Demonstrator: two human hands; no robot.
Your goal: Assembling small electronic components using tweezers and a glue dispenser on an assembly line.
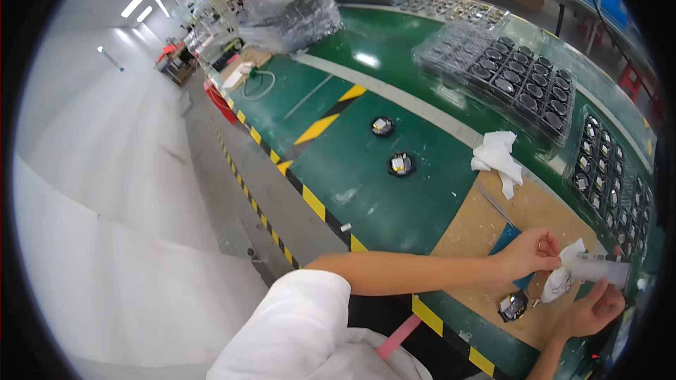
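The white sheet (pixel 556 287) is looking thin and pale, with fine dark lines crossing its lower part, and it is sitting between the two hands above the near right part of a brown board (pixel 459 245). It is probably handling as light and limp, easily creasing, so an edge pinch seems the best hold. The left hand (pixel 529 257) is pinching with thumb and forefinger at its upper left edge. Just to its right, a translucent strip (pixel 603 269) is overlapping it, appearing smooth, likely slippery and somewhat stiffer; holding it by the long edges seems safest. The right hand (pixel 595 309) is curling its thumb and fingers at the strip's near edge, but whether they are gripping, I cannot tell. Left of the sheet, a dark round module (pixel 512 306) is lying on the board, likely fragile. Farther out, a blue piece (pixel 505 239) and a slim metal tool (pixel 495 203) are lying beyond the left hand, and a crumpled white cloth (pixel 497 158) is resting at the board's far edge.
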